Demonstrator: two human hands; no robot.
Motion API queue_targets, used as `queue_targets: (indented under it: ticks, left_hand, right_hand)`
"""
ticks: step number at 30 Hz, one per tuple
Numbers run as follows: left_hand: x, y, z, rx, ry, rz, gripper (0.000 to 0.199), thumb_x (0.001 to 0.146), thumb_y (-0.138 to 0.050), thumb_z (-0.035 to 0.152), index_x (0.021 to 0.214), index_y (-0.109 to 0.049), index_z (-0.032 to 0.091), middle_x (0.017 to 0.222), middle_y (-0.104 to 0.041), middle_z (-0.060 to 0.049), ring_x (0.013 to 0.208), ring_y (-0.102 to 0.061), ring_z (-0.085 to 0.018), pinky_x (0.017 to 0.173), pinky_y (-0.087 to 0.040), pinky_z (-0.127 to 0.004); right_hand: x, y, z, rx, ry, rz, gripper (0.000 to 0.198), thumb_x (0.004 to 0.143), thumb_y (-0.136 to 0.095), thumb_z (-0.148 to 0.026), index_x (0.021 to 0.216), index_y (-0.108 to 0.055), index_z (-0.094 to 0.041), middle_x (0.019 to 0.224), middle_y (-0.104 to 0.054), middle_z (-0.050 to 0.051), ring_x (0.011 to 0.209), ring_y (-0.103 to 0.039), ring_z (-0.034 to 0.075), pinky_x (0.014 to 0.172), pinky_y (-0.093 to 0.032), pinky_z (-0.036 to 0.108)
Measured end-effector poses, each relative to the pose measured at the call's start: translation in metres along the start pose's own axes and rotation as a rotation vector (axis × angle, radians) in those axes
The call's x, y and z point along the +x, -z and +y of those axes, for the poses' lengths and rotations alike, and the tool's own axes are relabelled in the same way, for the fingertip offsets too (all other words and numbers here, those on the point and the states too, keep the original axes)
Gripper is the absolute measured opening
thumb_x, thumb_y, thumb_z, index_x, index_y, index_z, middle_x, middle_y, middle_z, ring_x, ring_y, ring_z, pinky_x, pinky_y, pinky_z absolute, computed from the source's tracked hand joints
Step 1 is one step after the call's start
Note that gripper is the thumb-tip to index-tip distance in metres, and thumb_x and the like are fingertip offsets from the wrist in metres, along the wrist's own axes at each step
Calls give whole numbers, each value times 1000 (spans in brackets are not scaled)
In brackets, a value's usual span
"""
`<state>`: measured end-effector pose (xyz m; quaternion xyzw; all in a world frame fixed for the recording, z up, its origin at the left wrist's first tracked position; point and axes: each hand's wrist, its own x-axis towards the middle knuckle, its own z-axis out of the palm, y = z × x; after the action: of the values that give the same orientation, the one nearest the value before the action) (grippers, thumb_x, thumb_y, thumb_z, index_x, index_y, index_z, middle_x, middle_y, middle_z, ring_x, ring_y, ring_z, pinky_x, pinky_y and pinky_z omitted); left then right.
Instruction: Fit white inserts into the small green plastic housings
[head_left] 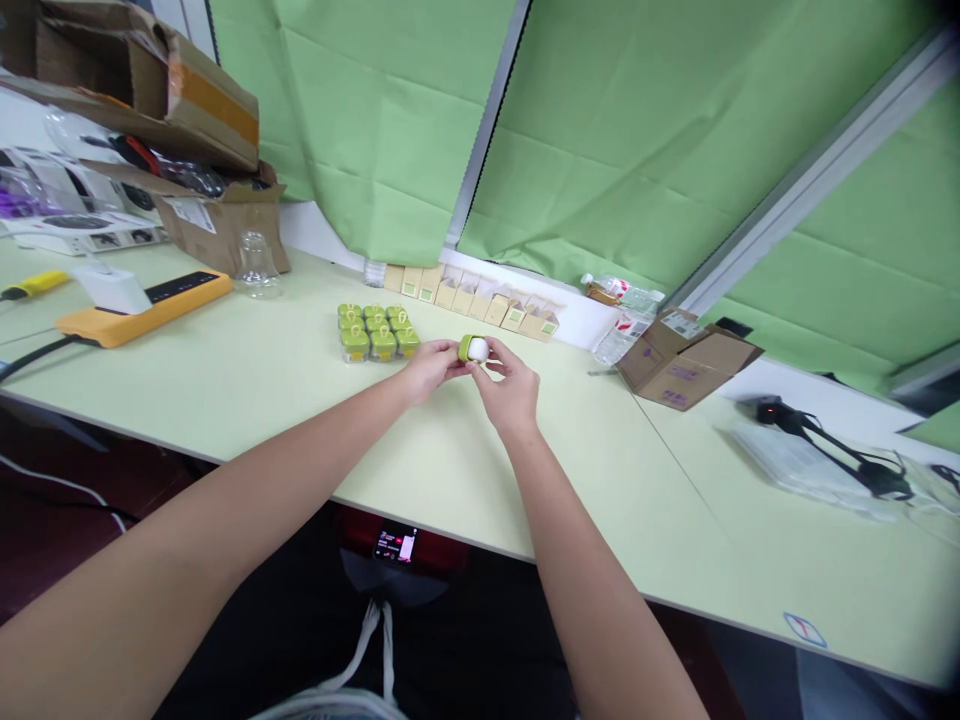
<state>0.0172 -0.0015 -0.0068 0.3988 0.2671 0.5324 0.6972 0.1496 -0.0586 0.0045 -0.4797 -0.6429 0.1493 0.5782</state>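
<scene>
Between my two hands, above the pale tabletop, is a small container with a green lid and a white body (pixel 477 349); its exact kind is too small to make out. My left hand (pixel 433 370) grips its green side, fingers closed. On its white side, my right hand (pixel 511 384) pinches it with thumb and fingers. Just left of my left hand, several small clear containers with green lids (pixel 382 343) stand together in a block of rows.
Small cardboard boxes (pixel 465 297) line the back edge. At left lie an orange power strip (pixel 150 318), a clear bottle-like piece (pixel 257 265) and cardboard cartons (pixel 217 225). Plastic bottles (pixel 622 335), an open carton (pixel 679 365) and a black strapped device (pixel 825 450) are at right.
</scene>
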Motion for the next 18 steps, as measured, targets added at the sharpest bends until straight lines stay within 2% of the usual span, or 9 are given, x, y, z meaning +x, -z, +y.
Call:
queue_targets:
  ticks: [6, 11, 16, 18]
  left_hand:
    - [1, -1, 0, -11, 5, -9, 2, 83, -66, 10, 83, -66, 7, 81, -68, -8, 77, -67, -13, 94, -53, -36]
    - [1, 0, 0, -10, -11, -17, 9, 83, -70, 17, 84, -66, 9, 85, -70, -8, 75, -67, -13, 89, -54, -35]
    - [0, 0, -1, 105, -46, -60, 20, 83, -73, 29, 85, -67, 10, 78, -68, -7, 67, -65, -12, 80, -56, -34]
    - [-1, 0, -1, 146, -48, -85, 22, 83, -72, 32, 82, -66, 10, 73, -66, -5, 64, -65, -12, 76, -56, -34]
  right_hand:
    - [1, 0, 1, -4, 16, -6, 42, 76, -70, -33, 117, -67, -30, 115, -67, 2, 102, -62, 22, 99, -53, 45]
    - [0, -3, -4, 46, 43, 14, 47, 75, -71, -38, 119, -64, -26, 124, -62, 7, 105, -60, 23, 93, -55, 42]
    - [3, -6, 0, 110, -114, 98, 49, 74, -71, -49, 116, -60, -24, 125, -61, 9, 104, -61, 21, 85, -57, 37]
    - [5, -6, 4, 162, -198, 78, 49, 74, -71, -52, 112, -61, -23, 118, -64, 9, 100, -63, 20, 83, -58, 37]
